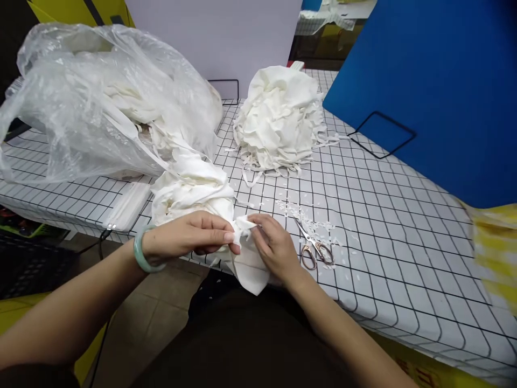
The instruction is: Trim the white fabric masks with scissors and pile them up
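Note:
A piece of white fabric (251,269) hangs between my two hands at the table's front edge. My left hand (208,233), with a pale green bangle on its wrist, pinches one part of it between thumb and fingers. Close by, my right hand (274,245) is closed on another part of the same fabric, its fingertips partly hidden. Just behind my left hand lies a crumpled heap of white fabric (194,188). Scissors (312,242) with copper-coloured handles rest to the right of my right hand, among small white scraps (323,225).
A large clear plastic bag (121,108) holding white fabric stands at the back left. Behind my hands sits a pile of white pieces with straps (278,118). A white slab-like object (128,206) lies at the left edge. A blue panel (436,97) rises at the right on the checked tablecloth (404,231).

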`<action>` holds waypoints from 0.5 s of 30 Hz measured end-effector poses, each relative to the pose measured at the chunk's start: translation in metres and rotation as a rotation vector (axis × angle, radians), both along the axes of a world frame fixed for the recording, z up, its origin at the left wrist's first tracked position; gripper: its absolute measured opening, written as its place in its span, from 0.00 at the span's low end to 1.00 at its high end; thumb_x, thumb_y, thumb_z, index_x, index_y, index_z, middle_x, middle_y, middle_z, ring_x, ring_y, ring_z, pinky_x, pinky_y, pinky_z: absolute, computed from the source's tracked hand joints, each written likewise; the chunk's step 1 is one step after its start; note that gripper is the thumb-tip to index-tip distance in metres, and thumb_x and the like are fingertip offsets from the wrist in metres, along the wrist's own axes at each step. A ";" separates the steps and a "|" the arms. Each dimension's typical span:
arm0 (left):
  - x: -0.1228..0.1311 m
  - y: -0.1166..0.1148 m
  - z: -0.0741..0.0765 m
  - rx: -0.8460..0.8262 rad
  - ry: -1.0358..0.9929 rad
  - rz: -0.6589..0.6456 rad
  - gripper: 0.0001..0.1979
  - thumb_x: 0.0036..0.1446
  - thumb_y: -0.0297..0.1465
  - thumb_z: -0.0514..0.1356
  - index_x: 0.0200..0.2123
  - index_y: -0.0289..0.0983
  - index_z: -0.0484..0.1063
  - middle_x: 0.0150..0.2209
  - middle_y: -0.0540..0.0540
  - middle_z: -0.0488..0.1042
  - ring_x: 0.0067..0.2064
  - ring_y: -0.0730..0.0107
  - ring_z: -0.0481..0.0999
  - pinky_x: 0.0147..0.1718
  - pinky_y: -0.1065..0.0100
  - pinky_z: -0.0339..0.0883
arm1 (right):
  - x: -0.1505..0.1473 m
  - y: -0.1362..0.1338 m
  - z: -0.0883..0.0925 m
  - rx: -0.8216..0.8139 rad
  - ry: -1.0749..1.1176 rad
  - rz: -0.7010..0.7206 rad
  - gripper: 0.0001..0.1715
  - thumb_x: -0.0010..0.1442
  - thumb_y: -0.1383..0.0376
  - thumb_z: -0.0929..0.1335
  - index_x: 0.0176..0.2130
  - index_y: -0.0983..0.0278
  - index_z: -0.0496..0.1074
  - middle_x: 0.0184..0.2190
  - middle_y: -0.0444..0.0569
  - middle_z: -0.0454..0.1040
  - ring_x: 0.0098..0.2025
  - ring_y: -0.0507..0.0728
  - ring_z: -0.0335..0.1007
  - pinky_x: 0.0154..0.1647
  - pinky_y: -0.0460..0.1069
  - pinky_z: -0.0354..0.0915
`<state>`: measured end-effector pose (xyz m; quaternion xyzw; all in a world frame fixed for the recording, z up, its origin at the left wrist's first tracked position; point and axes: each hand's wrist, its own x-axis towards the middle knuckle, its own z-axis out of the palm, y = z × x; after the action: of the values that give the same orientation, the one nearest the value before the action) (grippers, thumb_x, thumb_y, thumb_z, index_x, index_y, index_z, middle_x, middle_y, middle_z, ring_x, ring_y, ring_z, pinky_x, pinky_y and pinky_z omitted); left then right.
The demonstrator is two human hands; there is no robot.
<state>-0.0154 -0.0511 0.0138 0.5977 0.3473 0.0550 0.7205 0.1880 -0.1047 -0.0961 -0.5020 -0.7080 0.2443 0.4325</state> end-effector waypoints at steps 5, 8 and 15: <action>0.005 -0.024 -0.003 -0.216 -0.216 0.052 0.19 0.63 0.44 0.60 0.34 0.33 0.76 0.15 0.58 0.53 0.19 0.80 0.49 0.19 0.74 0.44 | -0.029 0.012 -0.006 -0.040 -0.021 0.138 0.12 0.70 0.66 0.61 0.45 0.63 0.72 0.40 0.53 0.78 0.42 0.59 0.76 0.44 0.53 0.73; 0.010 -0.029 0.006 -0.131 -0.221 0.186 0.17 0.63 0.44 0.61 0.33 0.34 0.76 0.17 0.55 0.57 0.20 0.79 0.53 0.19 0.74 0.48 | -0.041 0.014 -0.011 -0.060 -0.063 0.144 0.13 0.66 0.68 0.61 0.48 0.64 0.71 0.42 0.54 0.78 0.45 0.61 0.75 0.49 0.56 0.71; 0.024 -0.019 -0.009 -0.054 -0.245 0.400 0.13 0.60 0.40 0.65 0.37 0.35 0.76 0.27 0.50 0.70 0.22 0.80 0.63 0.20 0.75 0.55 | -0.004 -0.008 0.015 0.135 0.083 -0.110 0.21 0.62 0.67 0.63 0.55 0.59 0.65 0.49 0.55 0.73 0.52 0.64 0.70 0.53 0.61 0.67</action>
<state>0.0082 -0.0698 0.0046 0.4865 0.3700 0.2595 0.7477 0.1841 -0.1131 -0.0814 -0.4995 -0.6755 0.1925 0.5071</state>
